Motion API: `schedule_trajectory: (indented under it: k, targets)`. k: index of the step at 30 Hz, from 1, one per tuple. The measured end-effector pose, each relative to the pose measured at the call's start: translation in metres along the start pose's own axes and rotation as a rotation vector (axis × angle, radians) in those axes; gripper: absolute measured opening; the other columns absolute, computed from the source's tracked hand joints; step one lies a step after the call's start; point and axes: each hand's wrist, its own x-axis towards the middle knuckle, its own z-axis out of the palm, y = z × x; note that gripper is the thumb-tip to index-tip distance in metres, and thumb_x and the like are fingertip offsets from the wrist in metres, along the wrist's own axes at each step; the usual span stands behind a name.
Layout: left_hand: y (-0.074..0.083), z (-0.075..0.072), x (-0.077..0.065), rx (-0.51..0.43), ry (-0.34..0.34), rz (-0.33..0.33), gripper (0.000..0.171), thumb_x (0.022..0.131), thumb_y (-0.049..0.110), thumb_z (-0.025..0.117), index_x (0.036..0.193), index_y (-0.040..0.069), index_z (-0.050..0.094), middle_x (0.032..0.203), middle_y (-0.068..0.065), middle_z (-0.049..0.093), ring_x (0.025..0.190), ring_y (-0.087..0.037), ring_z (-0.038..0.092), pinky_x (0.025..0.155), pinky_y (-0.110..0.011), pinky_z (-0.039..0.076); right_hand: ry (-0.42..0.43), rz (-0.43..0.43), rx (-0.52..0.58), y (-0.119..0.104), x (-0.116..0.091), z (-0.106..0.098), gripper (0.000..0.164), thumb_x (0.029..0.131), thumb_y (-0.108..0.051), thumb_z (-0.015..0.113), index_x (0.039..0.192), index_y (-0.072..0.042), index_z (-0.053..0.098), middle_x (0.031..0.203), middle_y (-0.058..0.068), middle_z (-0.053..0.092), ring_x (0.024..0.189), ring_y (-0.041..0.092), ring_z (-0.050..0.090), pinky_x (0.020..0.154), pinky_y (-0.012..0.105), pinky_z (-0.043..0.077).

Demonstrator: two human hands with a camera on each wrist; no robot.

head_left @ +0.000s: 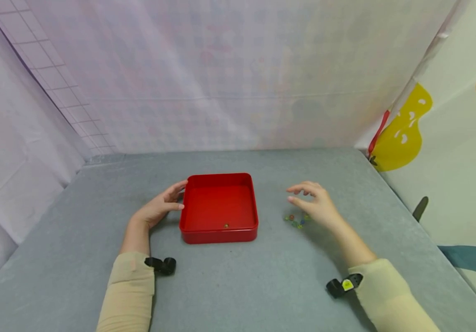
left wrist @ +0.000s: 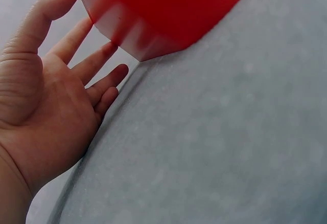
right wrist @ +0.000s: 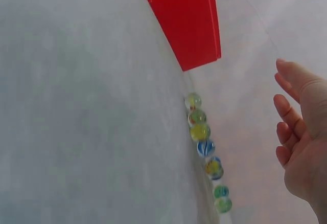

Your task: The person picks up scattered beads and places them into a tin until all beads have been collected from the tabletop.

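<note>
A square red tray (head_left: 220,200) with low walls lies on the grey table. One small marble (head_left: 226,226) sits inside it, close to the near wall. My left hand (head_left: 159,210) touches the tray's left side, thumb by the rim and fingers extended along the wall. To the right of the tray, several glass marbles (right wrist: 200,132), clear with green, yellow, blue and red swirls, lie grouped on the table. Above and just behind them hovers my right hand (head_left: 314,203), fingers loosely bent and nothing between them.
The grey tabletop (head_left: 238,286) extends around the tray. A pale curtain (head_left: 229,78) hangs along the back edge, with a white printed sheet (head_left: 461,184) on the right. Each wrist wears a black camera, such as the left one (head_left: 167,266).
</note>
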Motion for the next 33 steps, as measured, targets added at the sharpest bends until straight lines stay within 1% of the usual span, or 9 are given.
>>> schedule_trajectory:
  k: [4,10,16,22,28,33]
  targets:
    - [0.000,0.000,0.000,0.003,0.006,-0.001,0.072,0.092,0.002,0.057,0.153,0.010,0.020,0.156,-0.011,0.019,0.141,-0.033,0.016,0.107,-0.058,0.020,-0.006,0.032,-0.024,0.004,-0.003,-0.005,0.020,0.085,-0.010,0.073,0.104,-0.004,0.071,0.101,0.010,0.065,0.096,0.035,0.049,0.082,0.050,0.036]
    - [-0.001,0.000,0.000,0.003,0.011,0.003,0.071,0.092,0.001,0.057,0.152,0.010,0.022,0.156,-0.011,0.019,0.140,-0.033,0.016,0.107,-0.058,0.019,0.006,0.022,-0.035,0.011,-0.005,-0.012,0.020,0.085,-0.010,0.073,0.103,-0.004,0.071,0.100,0.011,0.066,0.095,0.033,0.050,0.082,0.049,0.036]
    - [-0.001,0.000,0.001,0.003,0.010,0.003,0.070,0.092,0.001,0.057,0.152,0.010,0.023,0.156,-0.011,0.019,0.140,-0.033,0.017,0.106,-0.058,0.021,0.007,0.027,-0.030,0.020,-0.008,-0.017,0.020,0.086,-0.010,0.071,0.105,-0.003,0.070,0.098,0.013,0.065,0.094,0.030,0.050,0.082,0.049,0.036]
    - [-0.002,0.000,0.001,0.004,0.012,-0.001,0.071,0.092,0.001,0.057,0.152,0.010,0.022,0.156,-0.010,0.020,0.140,-0.033,0.017,0.106,-0.058,0.021,0.031,0.042,-0.018,0.029,-0.011,-0.023,0.019,0.087,-0.008,0.070,0.104,-0.001,0.070,0.094,0.012,0.063,0.093,0.029,0.049,0.081,0.045,0.035]
    - [-0.002,0.001,0.001,0.003,0.010,-0.001,0.071,0.092,0.002,0.058,0.152,0.010,0.022,0.156,-0.010,0.020,0.140,-0.033,0.017,0.106,-0.058,0.021,0.015,0.086,-0.005,0.038,-0.014,-0.030,0.020,0.088,-0.010,0.069,0.106,-0.001,0.069,0.098,0.015,0.063,0.094,0.028,0.048,0.081,0.042,0.035]
    - [-0.002,0.000,0.001,0.001,0.002,0.006,0.070,0.092,0.001,0.057,0.152,0.010,0.022,0.156,-0.011,0.018,0.140,-0.033,0.016,0.106,-0.058,0.021,0.007,0.116,-0.025,0.043,-0.016,-0.034,0.022,0.088,-0.012,0.070,0.107,-0.001,0.069,0.101,0.015,0.064,0.095,0.028,0.048,0.080,0.041,0.035]
